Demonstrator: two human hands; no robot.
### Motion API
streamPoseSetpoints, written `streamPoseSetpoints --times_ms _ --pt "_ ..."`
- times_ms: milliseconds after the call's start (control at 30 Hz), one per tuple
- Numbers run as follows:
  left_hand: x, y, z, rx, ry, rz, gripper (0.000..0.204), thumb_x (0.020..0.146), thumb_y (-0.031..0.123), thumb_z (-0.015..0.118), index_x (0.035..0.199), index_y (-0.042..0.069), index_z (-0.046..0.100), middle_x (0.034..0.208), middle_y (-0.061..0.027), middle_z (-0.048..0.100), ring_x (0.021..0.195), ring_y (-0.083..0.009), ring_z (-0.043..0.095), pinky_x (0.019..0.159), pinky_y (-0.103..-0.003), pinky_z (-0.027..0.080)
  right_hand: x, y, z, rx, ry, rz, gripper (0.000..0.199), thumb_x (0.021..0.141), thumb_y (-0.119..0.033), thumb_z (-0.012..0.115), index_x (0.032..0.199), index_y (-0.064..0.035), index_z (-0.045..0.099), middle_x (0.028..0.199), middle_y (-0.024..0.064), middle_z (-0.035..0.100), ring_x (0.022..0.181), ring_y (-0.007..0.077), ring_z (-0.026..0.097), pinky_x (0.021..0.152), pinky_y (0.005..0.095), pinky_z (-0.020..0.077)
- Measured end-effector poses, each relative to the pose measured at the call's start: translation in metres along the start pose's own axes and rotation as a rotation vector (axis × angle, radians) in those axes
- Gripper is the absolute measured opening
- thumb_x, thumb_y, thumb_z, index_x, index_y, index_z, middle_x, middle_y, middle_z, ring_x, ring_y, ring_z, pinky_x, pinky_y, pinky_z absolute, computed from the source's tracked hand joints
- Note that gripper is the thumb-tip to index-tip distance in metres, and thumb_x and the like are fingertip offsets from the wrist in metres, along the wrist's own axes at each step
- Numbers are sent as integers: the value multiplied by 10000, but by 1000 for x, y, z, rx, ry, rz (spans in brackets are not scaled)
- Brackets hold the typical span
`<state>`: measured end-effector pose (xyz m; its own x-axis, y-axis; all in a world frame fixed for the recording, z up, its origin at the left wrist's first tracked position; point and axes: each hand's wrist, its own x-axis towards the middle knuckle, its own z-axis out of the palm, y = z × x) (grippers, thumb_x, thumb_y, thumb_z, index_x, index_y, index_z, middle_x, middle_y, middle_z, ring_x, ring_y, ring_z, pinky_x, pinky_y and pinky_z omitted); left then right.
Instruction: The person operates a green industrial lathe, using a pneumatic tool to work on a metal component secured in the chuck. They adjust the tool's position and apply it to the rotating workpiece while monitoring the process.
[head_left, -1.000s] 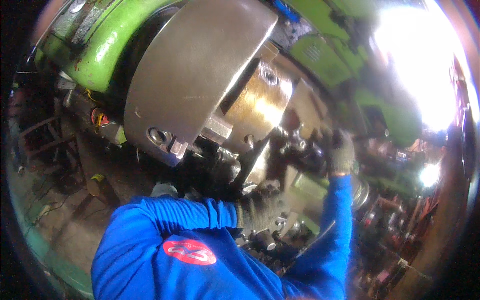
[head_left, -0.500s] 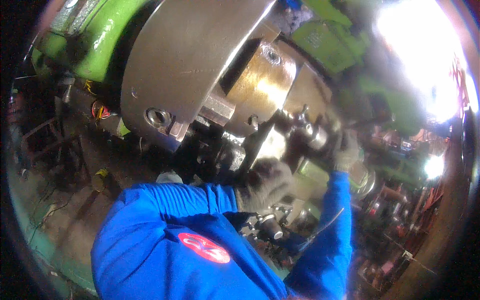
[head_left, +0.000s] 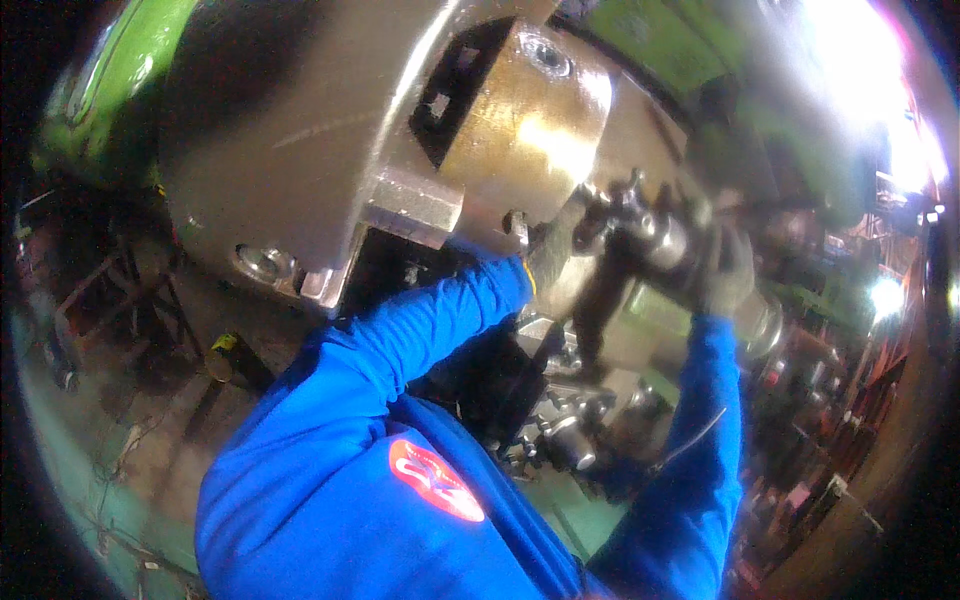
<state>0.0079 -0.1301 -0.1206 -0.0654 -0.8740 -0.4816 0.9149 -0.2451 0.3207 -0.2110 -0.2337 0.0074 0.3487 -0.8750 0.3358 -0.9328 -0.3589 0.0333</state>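
Observation:
Both my hands wear grey work gloves under blue sleeves. My left hand [head_left: 557, 250] reaches between the metal workpiece [head_left: 535, 125] and the tool post [head_left: 635, 225] of a large lathe. Its fingers are partly hidden and blurred near the tool post's left side. My right hand [head_left: 726, 268] is raised at the right of the tool post, close to its rounded metal end. Blur hides how its fingers lie. The workpiece is a thick, brass-toned cylinder with a round hole in its side. Steel jaws [head_left: 415, 203] of the big chuck [head_left: 270, 130] sit against it.
Green machine housing [head_left: 105, 110] lies behind the chuck, with more green bodywork at the upper right. Below the tool post are carriage fittings, including a metal knob [head_left: 570, 443]. A yellow-marked cylinder [head_left: 228, 358] stands at lower left. Racks of metal stock [head_left: 860, 420] line the right side.
My left hand has moved up and right, from below the tool post to beside the workpiece. My right hand stays by the tool post. The view has shifted, with the chuck now further left.

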Motion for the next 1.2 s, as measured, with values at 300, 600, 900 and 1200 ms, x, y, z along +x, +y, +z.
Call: streamPoseSetpoints --times_ms 300,600,900,1200 --pt "17 0 -5 413 -162 215 163 943 228 589 971 81 652 849 -35 675 746 -127 631 679 -303 534 4 5 -2 -86 -37 8 360 956 -366 656 1181 -97 738 1202 173 706 1188 350 636 1085 453 441" --pt "-58 1 -16 213 -18 188 164 999 243 584 1028 99 656 927 24 609 872 -76 552 757 -265 492 -1 10 -1 -16 -56 43 406 979 -384 618 1214 -69 720 1288 208 661 1245 362 601 1112 439 421" --pt "-254 133 4 1596 -141 1021 163 889 106 603 1010 67 704 903 -138 671 837 -355 646 731 -442 491 0 -6 -7 -45 -85 85 474 993 -465 565 1256 -92 694 1342 226 619 1272 396 573 1068 462 465" --pt "-250 375 -29 2271 979 1752 492 949 417 638 1237 20 600 1220 -196 619 1167 -380 565 1018 -495 439 3 -31 -39 130 -127 104 494 986 -493 515 1146 -67 708 1167 242 657 1087 416 619 937 498 491"
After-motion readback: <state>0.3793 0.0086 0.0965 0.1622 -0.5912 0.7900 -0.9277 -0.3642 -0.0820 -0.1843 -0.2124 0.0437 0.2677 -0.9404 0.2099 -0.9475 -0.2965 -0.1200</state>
